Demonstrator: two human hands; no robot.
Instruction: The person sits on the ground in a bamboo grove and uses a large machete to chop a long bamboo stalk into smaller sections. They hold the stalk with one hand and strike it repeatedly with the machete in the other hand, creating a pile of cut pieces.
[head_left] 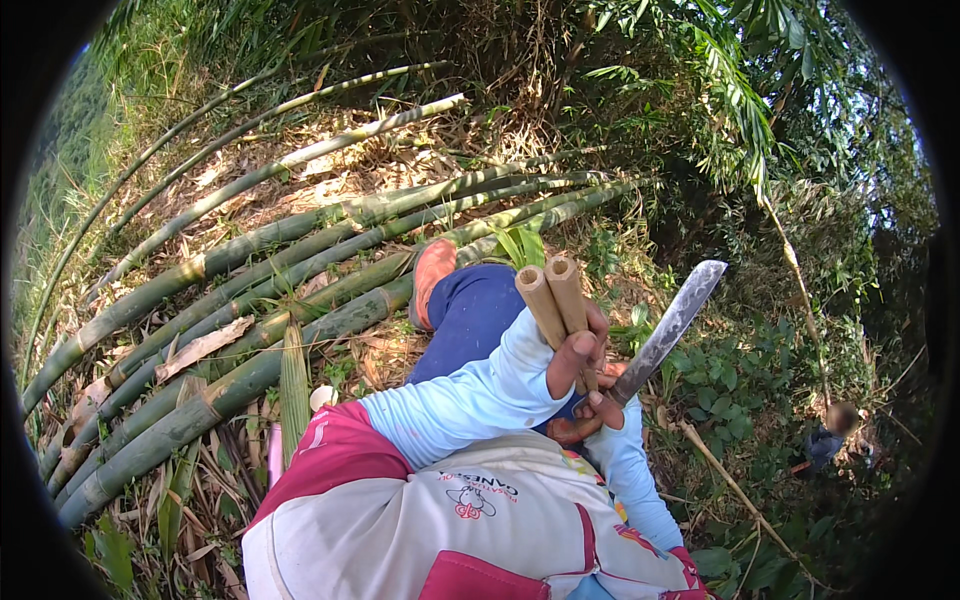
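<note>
Two short tan bamboo tubes stand side by side in my left hand, their hollow cut ends facing up. The fingers wrap round the tubes' lower part, with the thumb across the front. Just below, my right hand is closed on a machete. Its dark, worn blade points up and to the right, away from the tubes' upper ends. The machete's handle is hidden in the right hand. Both hands are close together in front of my body, over my bent leg in blue trousers.
Several long green bamboo poles lie on the ground to the left, over dry leaves. My orange shoe rests against them. Dense leafy undergrowth and a thin dry stick are on the right. Another person is farther off.
</note>
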